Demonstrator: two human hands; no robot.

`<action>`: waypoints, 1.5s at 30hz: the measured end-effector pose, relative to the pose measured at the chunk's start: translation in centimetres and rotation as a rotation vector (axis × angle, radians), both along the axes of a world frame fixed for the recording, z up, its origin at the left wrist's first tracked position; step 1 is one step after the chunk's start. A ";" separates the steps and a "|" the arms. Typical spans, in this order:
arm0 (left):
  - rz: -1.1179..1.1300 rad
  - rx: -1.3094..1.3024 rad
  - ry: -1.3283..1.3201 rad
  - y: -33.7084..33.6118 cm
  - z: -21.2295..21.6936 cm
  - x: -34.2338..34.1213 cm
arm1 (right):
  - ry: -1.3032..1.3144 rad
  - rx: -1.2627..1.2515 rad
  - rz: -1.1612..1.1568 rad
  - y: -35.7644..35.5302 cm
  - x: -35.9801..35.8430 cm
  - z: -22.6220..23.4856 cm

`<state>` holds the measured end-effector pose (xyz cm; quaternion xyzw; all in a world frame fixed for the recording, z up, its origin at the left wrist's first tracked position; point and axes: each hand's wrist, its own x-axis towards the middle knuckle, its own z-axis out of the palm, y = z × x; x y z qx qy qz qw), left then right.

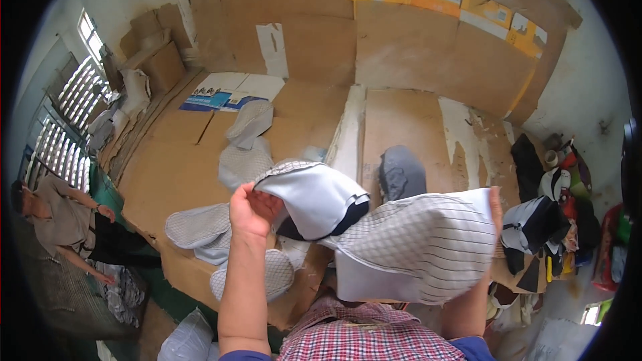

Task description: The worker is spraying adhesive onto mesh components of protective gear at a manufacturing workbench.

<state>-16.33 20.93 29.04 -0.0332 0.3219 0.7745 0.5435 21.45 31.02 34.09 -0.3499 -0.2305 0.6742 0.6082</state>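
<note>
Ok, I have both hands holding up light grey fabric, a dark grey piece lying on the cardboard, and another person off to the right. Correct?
One side is wrong: the head view shows the other person off to the left. The left hand and right hand do hold up light grey fabric, and the dark grey piece lies on the cardboard.

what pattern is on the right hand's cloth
Pale grey cloth with dark stripes and grid; head view.

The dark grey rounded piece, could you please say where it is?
In the head view, the dark grey piece lies right of centre on cardboard, just beyond the pale striped piece and right of the white strip.
</note>
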 end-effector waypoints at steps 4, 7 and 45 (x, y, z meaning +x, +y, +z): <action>0.107 -0.086 0.056 0.8 2.3 -2.6 | -0.328 0.328 -0.094 0.3 0.1 2.7; 0.172 -0.040 0.090 0.9 2.7 -3.6 | -0.788 0.430 0.242 0.1 -1.5 3.2; -0.608 0.867 1.224 0.7 2.2 16.4 | -1.190 0.844 0.770 2.3 1.5 5.2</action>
